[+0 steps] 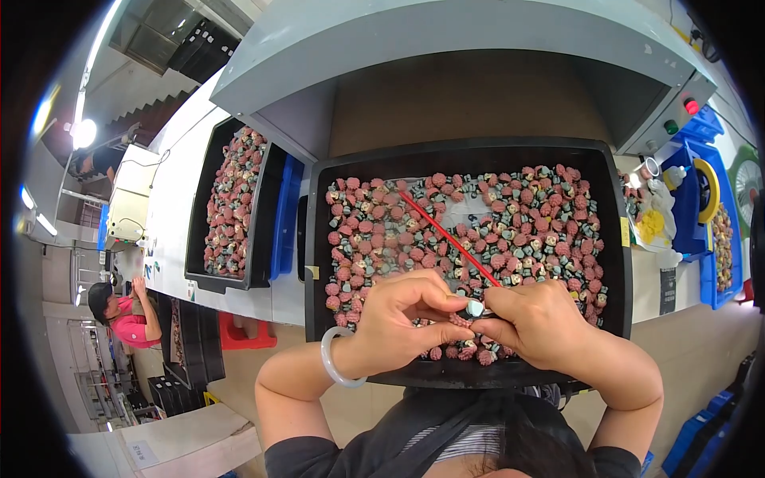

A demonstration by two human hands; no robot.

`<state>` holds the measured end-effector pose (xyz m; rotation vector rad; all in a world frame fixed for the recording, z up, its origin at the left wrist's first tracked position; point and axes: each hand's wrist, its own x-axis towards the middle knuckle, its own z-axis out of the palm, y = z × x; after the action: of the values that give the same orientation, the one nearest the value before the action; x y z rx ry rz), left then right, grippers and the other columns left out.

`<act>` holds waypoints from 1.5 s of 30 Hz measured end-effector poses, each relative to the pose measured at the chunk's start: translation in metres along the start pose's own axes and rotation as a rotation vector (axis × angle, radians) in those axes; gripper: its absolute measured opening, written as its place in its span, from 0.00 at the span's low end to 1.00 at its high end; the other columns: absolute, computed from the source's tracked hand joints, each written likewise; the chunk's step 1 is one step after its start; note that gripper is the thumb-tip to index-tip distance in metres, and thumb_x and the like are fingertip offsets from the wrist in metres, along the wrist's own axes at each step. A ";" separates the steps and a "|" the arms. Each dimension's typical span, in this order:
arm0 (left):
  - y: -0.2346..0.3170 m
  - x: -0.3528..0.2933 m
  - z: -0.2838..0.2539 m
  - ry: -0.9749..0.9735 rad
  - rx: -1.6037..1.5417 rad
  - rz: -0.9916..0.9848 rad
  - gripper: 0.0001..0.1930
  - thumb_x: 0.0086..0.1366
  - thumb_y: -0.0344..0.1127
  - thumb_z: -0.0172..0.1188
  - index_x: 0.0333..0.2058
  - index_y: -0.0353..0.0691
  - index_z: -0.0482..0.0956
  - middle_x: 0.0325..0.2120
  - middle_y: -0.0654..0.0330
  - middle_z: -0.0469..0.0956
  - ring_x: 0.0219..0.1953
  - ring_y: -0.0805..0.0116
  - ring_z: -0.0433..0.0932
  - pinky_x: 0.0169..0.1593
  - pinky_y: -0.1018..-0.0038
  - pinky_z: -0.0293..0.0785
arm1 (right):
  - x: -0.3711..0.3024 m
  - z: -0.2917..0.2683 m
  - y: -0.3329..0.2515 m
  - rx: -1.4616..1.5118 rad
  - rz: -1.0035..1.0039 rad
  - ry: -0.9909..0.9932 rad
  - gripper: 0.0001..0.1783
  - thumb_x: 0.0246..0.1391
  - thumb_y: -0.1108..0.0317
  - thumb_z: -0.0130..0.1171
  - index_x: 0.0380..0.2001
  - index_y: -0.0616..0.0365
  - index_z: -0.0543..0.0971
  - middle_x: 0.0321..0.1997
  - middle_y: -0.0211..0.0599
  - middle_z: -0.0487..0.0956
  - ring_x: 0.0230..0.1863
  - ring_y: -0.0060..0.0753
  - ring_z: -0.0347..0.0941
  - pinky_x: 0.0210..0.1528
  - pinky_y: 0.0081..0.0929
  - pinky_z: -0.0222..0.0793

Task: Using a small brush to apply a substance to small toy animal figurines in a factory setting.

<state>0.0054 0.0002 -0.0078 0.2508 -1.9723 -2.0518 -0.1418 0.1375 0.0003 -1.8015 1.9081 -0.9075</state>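
My left hand (402, 315), with a pale bangle on the wrist, pinches a small figurine (475, 307) between thumb and fingers. A pale blue-green part of the figurine shows; the fingers hide most of the rest. Right beside it, my right hand (534, 323) has its fingers closed around a thin red stick (450, 239), which slants up and left from the hand. The tip by the figurine is hidden by my fingers. Both hands are over the near edge of a black tray (470, 151) full of small figurines (550, 227) with bumpy pink tops and grey-green parts.
A grey machine housing (478, 28) with buttons arches over the far side. On the left stands a second black tray (267, 199) of similar figurines. Blue bins (701, 159) and a yellow tape roll (706, 191) are on the right. A person in pink (131, 315) sits far left.
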 end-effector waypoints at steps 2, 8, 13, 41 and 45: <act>0.003 -0.002 0.001 0.003 -0.017 -0.013 0.14 0.42 0.17 0.65 0.30 0.31 0.74 0.30 0.56 0.71 0.33 0.73 0.74 0.36 0.81 0.75 | -0.001 -0.001 0.000 0.039 -0.009 -0.030 0.17 0.48 0.56 0.55 0.19 0.57 0.68 0.12 0.37 0.70 0.13 0.41 0.69 0.13 0.32 0.62; -0.002 0.001 -0.001 0.022 -0.149 -0.037 0.14 0.43 0.16 0.64 0.30 0.32 0.73 0.30 0.56 0.71 0.33 0.72 0.74 0.37 0.80 0.74 | 0.002 0.003 0.002 0.069 0.001 0.018 0.17 0.48 0.55 0.54 0.19 0.57 0.68 0.12 0.36 0.71 0.13 0.41 0.69 0.14 0.32 0.63; -0.001 0.001 0.000 0.007 -0.124 -0.030 0.12 0.45 0.19 0.63 0.30 0.31 0.72 0.30 0.59 0.70 0.34 0.76 0.73 0.39 0.81 0.75 | 0.000 0.003 0.000 0.012 0.008 0.051 0.17 0.48 0.54 0.54 0.19 0.57 0.68 0.12 0.36 0.70 0.13 0.41 0.69 0.14 0.32 0.63; 0.000 0.006 -0.007 0.094 0.318 0.197 0.19 0.43 0.17 0.64 0.36 0.34 0.71 0.30 0.61 0.67 0.33 0.73 0.75 0.38 0.79 0.76 | -0.011 -0.026 0.001 0.418 0.110 0.538 0.02 0.47 0.78 0.45 0.27 0.61 0.67 0.20 0.39 0.71 0.18 0.26 0.68 0.22 0.19 0.66; -0.002 0.008 -0.002 0.073 0.251 0.215 0.19 0.43 0.17 0.64 0.36 0.36 0.72 0.30 0.62 0.66 0.32 0.75 0.74 0.36 0.80 0.76 | -0.009 -0.019 -0.012 0.351 -0.310 0.652 0.10 0.40 0.86 0.47 0.27 0.60 0.67 0.20 0.37 0.72 0.14 0.20 0.66 0.16 0.16 0.62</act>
<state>-0.0011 -0.0045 -0.0096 0.1542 -2.1096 -1.6425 -0.1442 0.1509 0.0202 -1.7327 1.6473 -1.9978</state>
